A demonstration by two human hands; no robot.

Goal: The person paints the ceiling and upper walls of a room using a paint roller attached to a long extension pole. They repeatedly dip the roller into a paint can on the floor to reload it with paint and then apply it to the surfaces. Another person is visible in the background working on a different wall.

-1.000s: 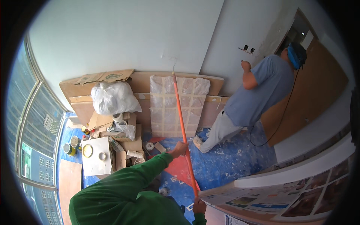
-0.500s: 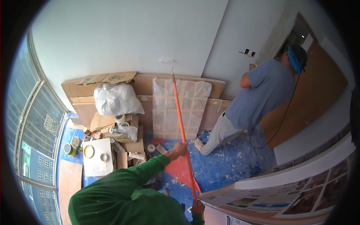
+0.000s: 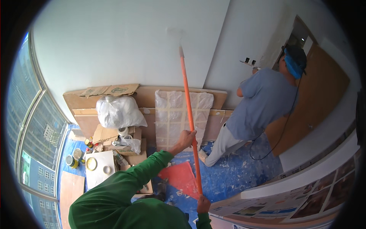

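Observation:
A long orange pole [image 3: 188,97] slants up from my body toward the pale wall [image 3: 126,45]. My left hand [image 3: 186,139], at the end of a green sleeve, is closed around its middle. Lower down, my right hand [image 3: 203,204] grips the pole near its bottom end. At the top sits a paint roller [image 3: 175,29], blurred and whitish against the wall, so its outline is hard to make out. Behind the pole, a plastic-wrapped, taped panel [image 3: 167,118] leans on boards at the wall's foot.
To the right another person [image 3: 267,99] in a grey shirt faces the wall, a black cable hanging behind. On the left are a white bag [image 3: 119,111], boxes, cans [image 3: 71,161] and a white board [image 3: 100,173]. Blue sheeting [image 3: 236,168] covers the floor, with a red sheet [image 3: 181,176] on it.
The roller has gone higher up the wall. Both my hands have moved with the pole, the left one upward and slightly right. The view has shifted a little.

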